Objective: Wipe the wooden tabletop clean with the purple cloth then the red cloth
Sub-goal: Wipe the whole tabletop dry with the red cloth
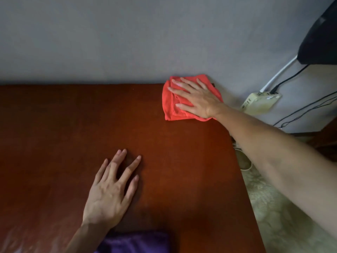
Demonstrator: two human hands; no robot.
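Here, no writing I can read; my right hand (197, 99) presses red cloth (173, 108), fingers (182, 82) spread; left hand (111, 189) flat on bench (54, 134), fingers splayed.

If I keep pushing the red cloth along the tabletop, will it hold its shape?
Probably not: the red cloth is soft, folded layers that may bunch. The right hand pressing flat should steady it. It likely glides on the smooth tabletop.

Wooden tabletop (73, 125): reddish-brown, smooth, faint sheen near front edge. Red cloth (169, 106): soft, matt, folded fabric. Purple cloth (135, 241): fabric, slightly shiny. Wall (109, 42): matt grey.
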